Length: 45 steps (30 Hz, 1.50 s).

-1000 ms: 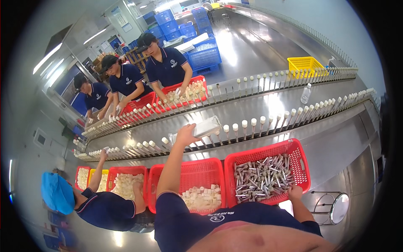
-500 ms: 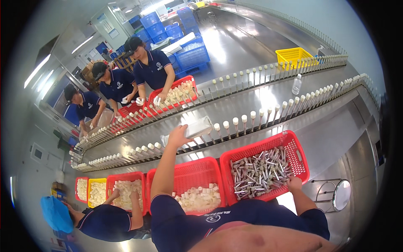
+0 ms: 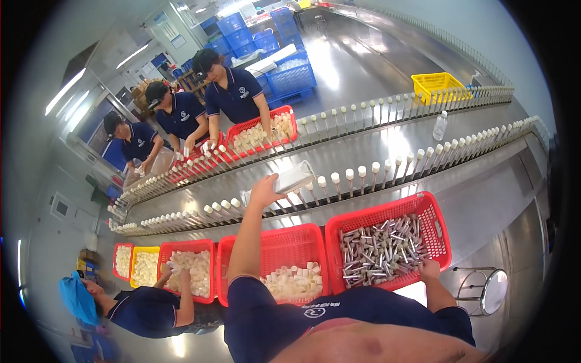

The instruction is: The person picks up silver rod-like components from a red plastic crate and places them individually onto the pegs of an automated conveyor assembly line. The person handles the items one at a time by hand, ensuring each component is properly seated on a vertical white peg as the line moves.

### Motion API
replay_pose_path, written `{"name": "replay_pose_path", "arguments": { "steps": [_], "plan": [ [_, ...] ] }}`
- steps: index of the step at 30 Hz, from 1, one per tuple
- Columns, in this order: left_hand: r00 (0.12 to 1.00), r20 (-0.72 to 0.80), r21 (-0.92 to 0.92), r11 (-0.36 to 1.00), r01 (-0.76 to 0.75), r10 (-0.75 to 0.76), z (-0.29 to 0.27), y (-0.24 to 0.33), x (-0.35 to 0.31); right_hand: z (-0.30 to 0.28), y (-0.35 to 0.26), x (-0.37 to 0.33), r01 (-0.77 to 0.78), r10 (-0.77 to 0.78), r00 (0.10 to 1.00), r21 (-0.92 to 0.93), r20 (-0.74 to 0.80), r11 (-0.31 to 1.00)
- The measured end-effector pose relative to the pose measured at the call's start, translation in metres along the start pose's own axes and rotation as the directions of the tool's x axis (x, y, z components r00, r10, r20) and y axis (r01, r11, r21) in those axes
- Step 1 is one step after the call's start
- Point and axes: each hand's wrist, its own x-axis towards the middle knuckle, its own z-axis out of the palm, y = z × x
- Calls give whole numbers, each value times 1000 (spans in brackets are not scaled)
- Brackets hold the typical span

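Note:
My left hand (image 3: 265,190) reaches over the near row of upright pins and closes on the end of a greyish, see-through box-like piece (image 3: 295,177). Some pins pass beneath or behind that piece, and its far side is partly hidden by glare. My right hand (image 3: 430,270) is at the near right corner of a red basket (image 3: 440,239), fingers curled over the rim. Inside that basket lies a heap of metal pins with greyish heads (image 3: 381,249). Left of it, under my left arm, a red basket (image 3: 293,243) holds white cylindrical caps (image 3: 293,282).
Pins with white caps (image 3: 398,162) line the steel counter (image 3: 369,136). A clear bottle (image 3: 440,126) and yellow basket (image 3: 445,81) stand further right. A person in a blue cap (image 3: 78,299) works to my left; three people stand across. A stool (image 3: 493,291) is at right.
The whole view has shifted slightly to the right. Both my hands keep their places on the box-like piece and the basket. Across the counter, the co-workers' hands have moved among their baskets.

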Motion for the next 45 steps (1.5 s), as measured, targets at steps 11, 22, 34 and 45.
{"name": "replay_pose_path", "arguments": {
  "steps": [11, 22, 34, 45],
  "plan": [
    [1000, -30, -14, 1000, 8, -9, 1, -1, -4, -2, -3, -3, 7, -7, 1000, -24, 26, 1000],
    [996, -77, -28, 998, -53, 51, -1, -17, 19, -4, -10, -4, -38, 37, 999, 39, 32, 998],
    [981, -186, -90, 993, -72, 55, -3, -29, 41, 27, -7, 15, -59, 56, 995, 32, 80, 998],
    [996, -53, -44, 996, -80, 78, 25, -27, 50, 39, -15, 24, -85, 87, 990, -22, 115, 996]
  ]
}}
